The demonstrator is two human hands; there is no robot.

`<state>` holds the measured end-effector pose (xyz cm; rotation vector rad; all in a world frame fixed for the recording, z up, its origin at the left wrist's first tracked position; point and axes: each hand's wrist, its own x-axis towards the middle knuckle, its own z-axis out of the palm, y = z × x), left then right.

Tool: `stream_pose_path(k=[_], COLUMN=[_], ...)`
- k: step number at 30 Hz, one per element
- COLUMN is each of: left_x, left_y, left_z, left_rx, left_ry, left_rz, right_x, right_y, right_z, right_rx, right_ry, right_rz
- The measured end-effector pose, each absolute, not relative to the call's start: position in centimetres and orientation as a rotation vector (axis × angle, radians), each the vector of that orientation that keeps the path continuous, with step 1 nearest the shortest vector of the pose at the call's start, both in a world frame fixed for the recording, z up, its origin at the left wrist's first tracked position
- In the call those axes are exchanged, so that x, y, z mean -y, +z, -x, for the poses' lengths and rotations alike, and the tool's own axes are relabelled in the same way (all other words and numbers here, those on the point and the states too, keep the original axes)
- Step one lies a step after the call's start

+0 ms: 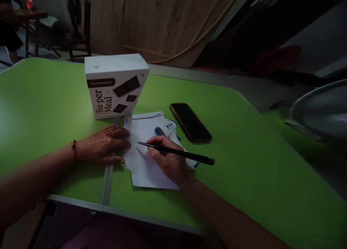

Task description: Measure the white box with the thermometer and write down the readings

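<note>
My right hand (pixel 170 158) grips a black pen (pixel 189 155) in a writing hold, its tip over a white sheet of paper (pixel 149 169). Small marks run down the paper's left part. Flat on the table, with fingers spread, my left hand (pixel 103 146) reaches the sheet's left edge with its fingertips. Partly behind my right hand lies a white and blue device (pixel 169 127), perhaps a thermometer, on the paper's right side. Whether the pen tip touches the paper I cannot tell.
A white "Su-per Meal" box (pixel 116 90) stands upright behind the paper. To the right lies a dark phone (pixel 191 122). The green table (pixel 244 169) has a metal seam (pixel 107 184) under my left hand. Beyond it are a chair (pixel 78 28) and a grey rounded object (pixel 322 108).
</note>
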<state>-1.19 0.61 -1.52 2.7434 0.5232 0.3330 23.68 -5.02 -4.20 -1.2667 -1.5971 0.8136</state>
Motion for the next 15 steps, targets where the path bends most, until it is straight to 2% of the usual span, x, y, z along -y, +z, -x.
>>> stream_pose_path(k=[15], left_x=[-0.36], left_y=[-1.5], left_z=[1.11], left_rx=[-0.494], left_ry=[0.278], left_rz=[-2.759], right_x=[5.12], right_y=[-4.6], right_z=[-23.51], right_rx=[1.546], right_ry=[0.85], right_rz=[1.27])
